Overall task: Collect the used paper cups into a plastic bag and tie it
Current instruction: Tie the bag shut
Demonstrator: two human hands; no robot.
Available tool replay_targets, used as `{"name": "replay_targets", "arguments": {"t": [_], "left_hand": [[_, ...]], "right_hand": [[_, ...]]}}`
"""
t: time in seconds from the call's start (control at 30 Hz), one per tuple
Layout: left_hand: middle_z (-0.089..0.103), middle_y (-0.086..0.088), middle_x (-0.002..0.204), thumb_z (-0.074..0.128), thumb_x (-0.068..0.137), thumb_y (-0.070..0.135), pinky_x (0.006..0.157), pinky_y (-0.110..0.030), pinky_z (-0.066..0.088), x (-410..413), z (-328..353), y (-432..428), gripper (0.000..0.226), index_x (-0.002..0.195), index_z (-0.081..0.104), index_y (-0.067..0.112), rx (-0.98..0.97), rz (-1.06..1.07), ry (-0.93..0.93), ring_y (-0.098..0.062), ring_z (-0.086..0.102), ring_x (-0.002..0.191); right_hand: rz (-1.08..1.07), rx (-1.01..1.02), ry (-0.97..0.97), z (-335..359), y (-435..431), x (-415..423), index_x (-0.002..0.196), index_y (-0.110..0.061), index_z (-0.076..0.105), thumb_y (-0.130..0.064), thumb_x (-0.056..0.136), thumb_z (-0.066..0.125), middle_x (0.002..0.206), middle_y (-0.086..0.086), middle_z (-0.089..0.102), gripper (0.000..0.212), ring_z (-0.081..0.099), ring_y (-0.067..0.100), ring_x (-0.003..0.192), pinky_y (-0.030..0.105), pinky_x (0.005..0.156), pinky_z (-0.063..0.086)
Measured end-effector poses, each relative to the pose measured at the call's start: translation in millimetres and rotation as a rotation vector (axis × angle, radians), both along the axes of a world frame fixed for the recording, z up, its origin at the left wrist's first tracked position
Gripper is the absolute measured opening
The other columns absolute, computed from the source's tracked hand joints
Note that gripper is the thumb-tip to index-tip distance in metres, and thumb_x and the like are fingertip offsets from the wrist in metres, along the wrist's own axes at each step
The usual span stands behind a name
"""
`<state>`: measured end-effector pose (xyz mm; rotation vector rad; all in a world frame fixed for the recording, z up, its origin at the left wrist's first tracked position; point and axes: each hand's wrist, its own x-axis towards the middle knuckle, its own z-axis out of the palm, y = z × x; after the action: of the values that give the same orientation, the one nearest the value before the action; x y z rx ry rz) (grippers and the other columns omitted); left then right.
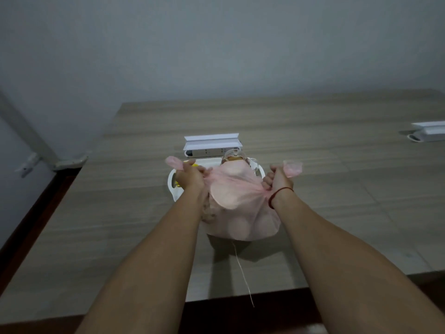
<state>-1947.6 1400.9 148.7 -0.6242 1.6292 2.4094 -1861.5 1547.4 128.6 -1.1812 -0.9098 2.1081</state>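
Both fists were clenched and pulled wide, the left hand (190, 175) and right hand (277, 179) each gripping one handle of the pink bag (240, 206), which hung stretched straight between them, equally near both, handles ready to cross into a knot.

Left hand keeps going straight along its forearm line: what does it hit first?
Probably the white tray just beyond the left hand, which grips a handle of the pink bag. The white box comes after. Depth is unclear, so the hand may be high enough to pass over the tray.
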Motion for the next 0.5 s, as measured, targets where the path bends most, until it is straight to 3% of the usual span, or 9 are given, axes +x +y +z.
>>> {"name": "replay_targets", "arguments": {"t": [0.07, 0.13, 0.2, 0.27, 0.3, 0.37, 0.43, 0.5], "left_hand": [[0.052, -0.008, 0.061, 0.033, 0.099, 0.018, 0.051, -0.025, 0.044, 2.1, 3.2, 1.6, 0.034, 0.087, 0.064, 0.009, -0.19, -0.074, 0.084, -0.022, 0.049, 0.051], [0.061, -0.01, 0.074, 0.03, 0.101, 0.034, 0.07, -0.033, 0.047, 9.3, 3.6, 5.3, 0.051, 0.086, 0.07, 0.006, -0.446, -0.176, 0.249, -0.026, 0.055, 0.069], [0.062, -0.011, 0.081, 0.022, 0.103, 0.038, 0.077, -0.036, 0.042, 19.0, 4.9, 7.0, 0.061, 0.082, 0.068, 0.004, -0.593, -0.271, 0.374, -0.026, 0.054, 0.078], [0.065, -0.013, 0.092, 0.019, 0.104, 0.032, 0.078, -0.035, 0.037, 19.9, -0.7, 5.9, 0.058, 0.086, 0.066, 0.003, -0.743, -0.371, 0.46, -0.028, 0.056, 0.088], [0.067, -0.014, 0.102, 0.021, 0.103, 0.027, 0.081, -0.034, 0.037, 16.6, -4.9, 5.2, 0.053, 0.094, 0.066, 0.002, -0.803, -0.449, 0.482, -0.03, 0.058, 0.097], [0.068, -0.012, 0.103, 0.028, 0.096, 0.027, 0.083, -0.034, 0.039, 9.3, -11.8, 2.3, 0.047, 0.094, 0.068, 0.003, -0.834, -0.581, 0.538, -0.029, 0.058, 0.1], [0.064, -0.006, 0.085, 0.031, 0.086, 0.031, 0.077, -0.035, 0.041, 9.4, -10.6, -0.3, 0.041, 0.077, 0.066, 0.01, -0.711, -0.669, 0.561, -0.026, 0.057, 0.087], [0.062, -0.005, 0.076, 0.031, 0.09, 0.027, 0.071, -0.036, 0.043, 11.5, -6.9, -1.2, 0.041, 0.069, 0.061, 0.01, -0.652, -0.703, 0.562, -0.026, 0.056, 0.078]], "right_hand": [[0.168, 0.182, -0.157, 1.8, -6.6, 0.0, 0.072, -0.014, 0.057, -0.045, 0.092, 0.045, 0.035, -0.009, 0.034, 0.039, 0.027, 0.006, 0.025, 0.011, 0.033, 0.021], [0.347, 0.385, -0.276, 4.7, -17.6, -2.5, 0.087, -0.011, 0.064, -0.062, 0.089, 0.031, 0.05, -0.007, 0.04, 0.061, 0.035, 0.011, 0.041, 0.019, 0.042, 0.028], [0.469, 0.609, -0.344, 7.1, -26.7, -6.7, 0.101, -0.007, 0.066, -0.058, 0.087, 0.02, 0.067, 0.0, 0.052, 0.07, 0.047, 0.018, 0.062, 0.027, 0.058, 0.037], [0.539, 0.788, -0.376, 9.7, -32.0, -10.5, 0.107, -0.007, 0.064, -0.048, 0.084, 0.018, 0.089, 0.007, 0.058, 0.065, 0.052, 0.024, 0.085, 0.031, 0.075, 0.039], [0.565, 0.838, -0.373, 9.9, -31.7, -12.3, 0.108, -0.007, 0.062, -0.045, 0.085, 0.021, 0.094, 0.007, 0.059, 0.061, 0.052, 0.024, 0.088, 0.031, 0.077, 0.038], [0.631, 0.824, -0.343, 8.4, -28.4, -17.1, 0.113, -0.002, 0.057, -0.036, 0.093, 0.031, 0.084, 0.007, 0.059, 0.048, 0.057, 0.02, 0.072, 0.026, 0.065, 0.041], [0.705, 0.764, -0.287, 6.7, -27.3, -22.4, 0.114, 0.004, 0.053, -0.027, 0.097, 0.037, 0.066, 0.001, 0.051, 0.039, 0.05, 0.009, 0.042, 0.017, 0.043, 0.037], [0.706, 0.757, -0.295, 8.1, -27.2, -25.6, 0.099, -0.004, 0.061, -0.035, 0.096, 0.038, 0.061, -0.005, 0.048, 0.038, 0.043, 0.006, 0.04, 0.015, 0.04, 0.031]]}}
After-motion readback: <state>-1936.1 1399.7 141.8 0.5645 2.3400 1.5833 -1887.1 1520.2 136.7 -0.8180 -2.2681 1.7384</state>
